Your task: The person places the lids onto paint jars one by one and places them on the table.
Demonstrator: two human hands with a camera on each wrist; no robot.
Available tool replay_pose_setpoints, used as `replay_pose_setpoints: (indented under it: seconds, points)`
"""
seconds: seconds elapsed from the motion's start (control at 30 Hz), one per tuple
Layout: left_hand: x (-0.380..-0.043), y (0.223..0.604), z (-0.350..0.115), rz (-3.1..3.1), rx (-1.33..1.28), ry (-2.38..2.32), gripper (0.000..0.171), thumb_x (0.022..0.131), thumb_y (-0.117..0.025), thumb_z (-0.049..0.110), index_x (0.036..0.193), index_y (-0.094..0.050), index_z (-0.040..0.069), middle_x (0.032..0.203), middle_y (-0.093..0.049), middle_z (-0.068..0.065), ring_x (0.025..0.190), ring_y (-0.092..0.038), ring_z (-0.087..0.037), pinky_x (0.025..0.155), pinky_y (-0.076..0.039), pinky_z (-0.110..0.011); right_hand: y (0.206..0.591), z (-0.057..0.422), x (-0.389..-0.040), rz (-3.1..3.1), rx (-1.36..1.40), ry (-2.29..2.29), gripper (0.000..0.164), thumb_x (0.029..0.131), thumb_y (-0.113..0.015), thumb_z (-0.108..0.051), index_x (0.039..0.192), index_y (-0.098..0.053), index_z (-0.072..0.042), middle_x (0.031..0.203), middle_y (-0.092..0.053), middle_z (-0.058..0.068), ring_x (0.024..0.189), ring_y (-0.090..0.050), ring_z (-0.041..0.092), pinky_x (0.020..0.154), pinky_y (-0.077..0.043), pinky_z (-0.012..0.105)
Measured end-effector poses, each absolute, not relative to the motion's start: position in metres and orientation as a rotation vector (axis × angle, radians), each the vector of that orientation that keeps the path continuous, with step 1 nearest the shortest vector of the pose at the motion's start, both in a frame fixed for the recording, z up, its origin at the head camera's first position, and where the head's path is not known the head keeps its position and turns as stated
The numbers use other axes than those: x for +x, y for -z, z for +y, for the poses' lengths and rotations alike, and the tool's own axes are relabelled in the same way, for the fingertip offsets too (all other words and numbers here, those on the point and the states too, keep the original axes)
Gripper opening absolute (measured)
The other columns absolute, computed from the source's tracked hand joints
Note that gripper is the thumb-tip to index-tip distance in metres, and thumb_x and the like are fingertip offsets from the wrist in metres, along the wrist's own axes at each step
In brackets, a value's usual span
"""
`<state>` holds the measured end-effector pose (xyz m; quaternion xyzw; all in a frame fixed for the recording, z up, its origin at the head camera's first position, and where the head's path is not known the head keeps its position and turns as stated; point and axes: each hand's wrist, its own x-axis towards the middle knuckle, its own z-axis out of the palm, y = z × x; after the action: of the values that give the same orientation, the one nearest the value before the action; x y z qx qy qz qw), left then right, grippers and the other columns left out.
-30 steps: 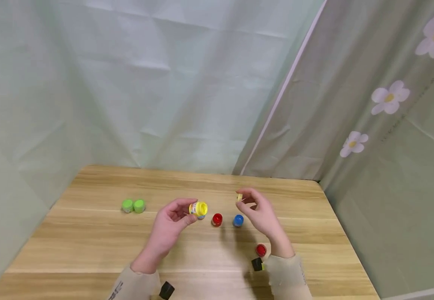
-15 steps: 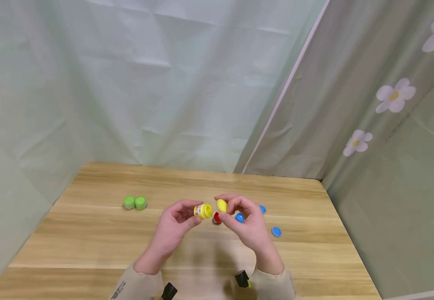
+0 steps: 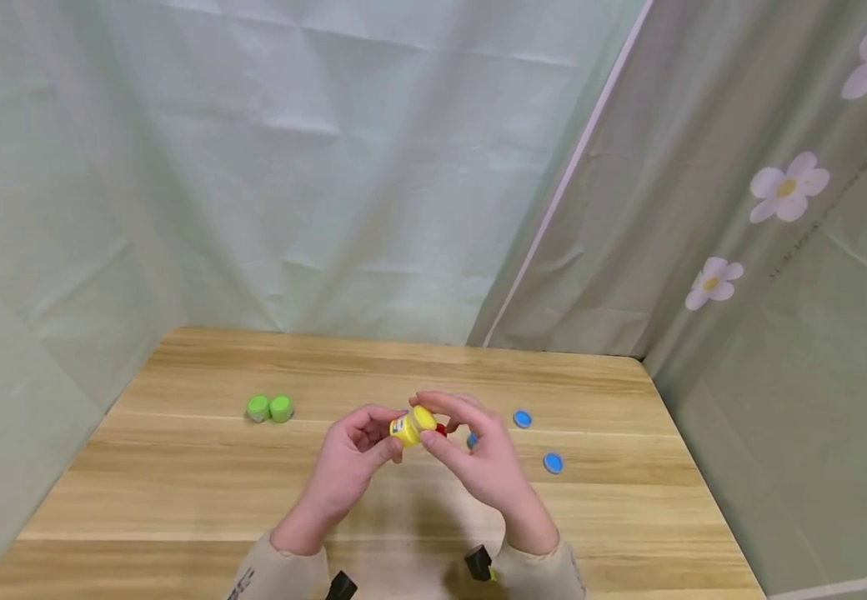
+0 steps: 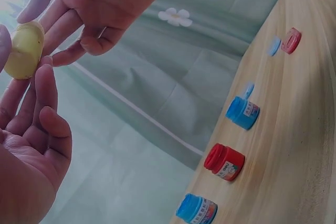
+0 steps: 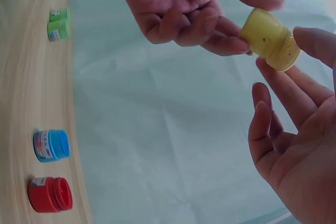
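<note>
In the head view my left hand [image 3: 336, 471] holds a small yellow jar [image 3: 402, 432] by its sides, raised over the table and tilted to the right. Thumb and fingers of my right hand [image 3: 486, 471] grip the yellow lid [image 3: 424, 418], which sits against the jar's mouth. From the right wrist, the jar [image 5: 260, 31] and its lid [image 5: 286, 56] appear in line and touching. How firmly the lid is seated cannot be made out. Behind the hands, a red jar [image 3: 441, 430] is mostly covered.
Two green-lidded jars [image 3: 270, 408] stand at the left. Uncapped blue jars [image 4: 243, 113] and a red jar [image 4: 228, 163] stand in a row. Blue lids [image 3: 553, 463] and a red lid [image 4: 291, 40] lie on the wooden table [image 3: 141, 500]. A curtain hangs behind.
My right hand has moved left and brought the yellow lid from well apart up against the jar's mouth. My left hand keeps hold of the jar, shifted slightly right.
</note>
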<state>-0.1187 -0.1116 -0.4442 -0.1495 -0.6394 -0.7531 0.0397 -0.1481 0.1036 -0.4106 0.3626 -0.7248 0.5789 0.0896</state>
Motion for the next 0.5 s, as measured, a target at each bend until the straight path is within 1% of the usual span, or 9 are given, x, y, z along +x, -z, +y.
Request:
replay_pose_setpoints:
  seconds: [0.07, 0.17, 0.37, 0.5]
  points:
    - [-0.1189, 0.4446, -0.1117, -1.961, -0.458, 2.304, 0.031, 0.099, -0.076, 0.005, 0.122, -0.064, -0.012, 0.104, -0.074, 0.001, 0.088, -0.067, -0.012, 0.075, -0.061, -0.026, 0.4112, 0.1048, -0.1489, -2.166, 1.092, -1.682, 0.039, 0.099, -0.076, -0.004, 0.137, -0.072, -0.011, 0.129, -0.075, 0.004, 0.116, -0.065, 0.024, 0.084, -0.056, 0.041]
    - [-0.119, 0.4446, -0.112, -1.963, -0.453, 2.3, 0.03, 0.1, -0.074, 0.003, 0.123, -0.063, -0.013, 0.104, -0.075, 0.0, 0.087, -0.067, -0.012, 0.075, -0.061, -0.026, 0.4117, 0.1067, -0.149, -2.194, 1.11, -1.636, 0.037, 0.1, -0.075, -0.005, 0.135, -0.073, -0.012, 0.128, -0.075, 0.003, 0.115, -0.064, 0.024, 0.085, -0.057, 0.043]
    - [-0.1192, 0.4436, -0.1125, -1.986, -0.441, 2.29, 0.029, 0.099, -0.074, -0.001, 0.123, -0.063, -0.013, 0.104, -0.074, 0.0, 0.086, -0.066, -0.012, 0.074, -0.06, -0.026, 0.4104, 0.1088, -0.149, -2.238, 1.134, -1.56, 0.037, 0.099, -0.078, -0.01, 0.134, -0.073, -0.018, 0.127, -0.074, -0.004, 0.118, -0.063, 0.019, 0.086, -0.057, 0.039]
    - [-0.1191, 0.444, -0.1121, -2.0, -0.447, 2.284, 0.027, 0.099, -0.072, -0.004, 0.123, -0.064, -0.013, 0.102, -0.073, 0.0, 0.085, -0.065, -0.013, 0.074, -0.06, -0.025, 0.411, 0.1101, -0.1492, -2.204, 1.171, -1.489, 0.04, 0.095, -0.081, -0.007, 0.133, -0.072, -0.016, 0.126, -0.072, -0.001, 0.116, -0.063, 0.021, 0.085, -0.057, 0.036]
